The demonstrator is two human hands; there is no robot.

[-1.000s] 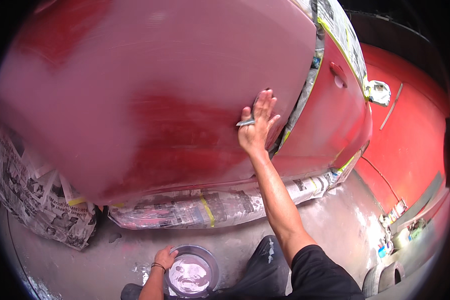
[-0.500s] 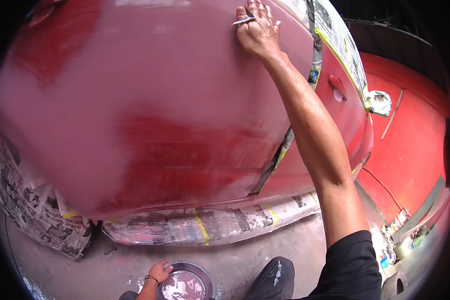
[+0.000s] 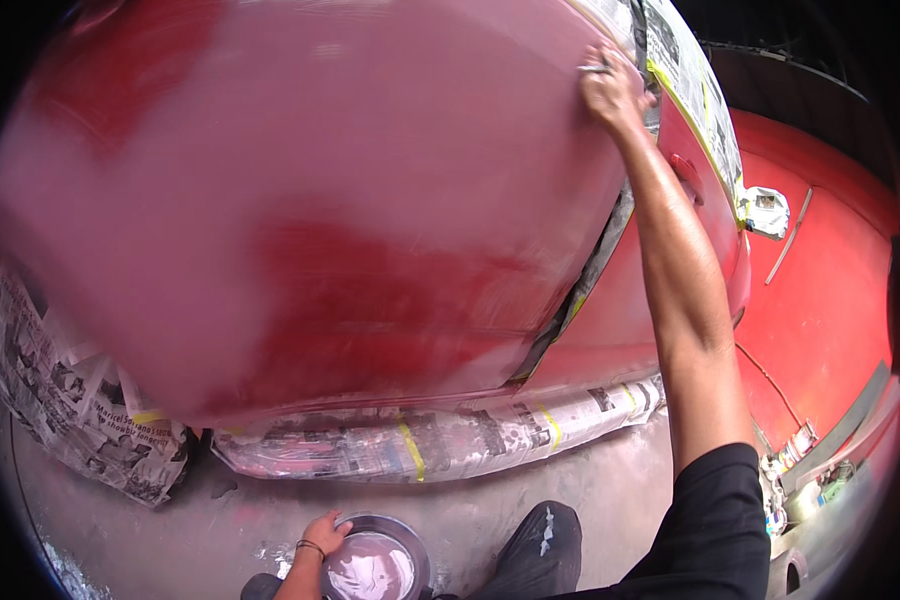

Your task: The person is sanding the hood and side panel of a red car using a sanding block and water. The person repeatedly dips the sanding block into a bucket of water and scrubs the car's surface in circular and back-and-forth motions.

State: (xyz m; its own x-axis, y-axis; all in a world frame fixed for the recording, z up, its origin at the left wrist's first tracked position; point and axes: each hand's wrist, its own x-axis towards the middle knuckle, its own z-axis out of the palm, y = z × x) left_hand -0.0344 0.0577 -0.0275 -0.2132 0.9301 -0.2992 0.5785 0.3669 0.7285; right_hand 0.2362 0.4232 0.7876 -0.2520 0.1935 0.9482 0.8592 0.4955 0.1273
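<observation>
A car door panel [image 3: 390,170], red with patches of dull pink, fills much of the view. My right hand [image 3: 615,90] presses against its upper right edge, by the taped gap. Between thumb and fingers it pinches a folded piece of sandpaper [image 3: 595,68], of which only a thin pale edge shows. Down by the floor, my left hand [image 3: 322,535] has its fingers closed over the left rim of a round dark basin [image 3: 417,552]. Pinkish, milky liquid [image 3: 370,568] lies in the basin.
Newspaper and yellow tape cover the sill [image 3: 470,440], the wheel area [image 3: 90,400], the window [image 3: 680,70] and the mirror [image 3: 767,212]. A red door handle [image 3: 686,172] sticks out beside my right forearm. Bottles and cans [image 3: 805,495] stand at the right; my knee [image 3: 542,545] is near the basin.
My right hand has slid rightward and slightly down along the panel to its taped edge. My left hand stays at the basin's rim. The view has shifted slightly.
</observation>
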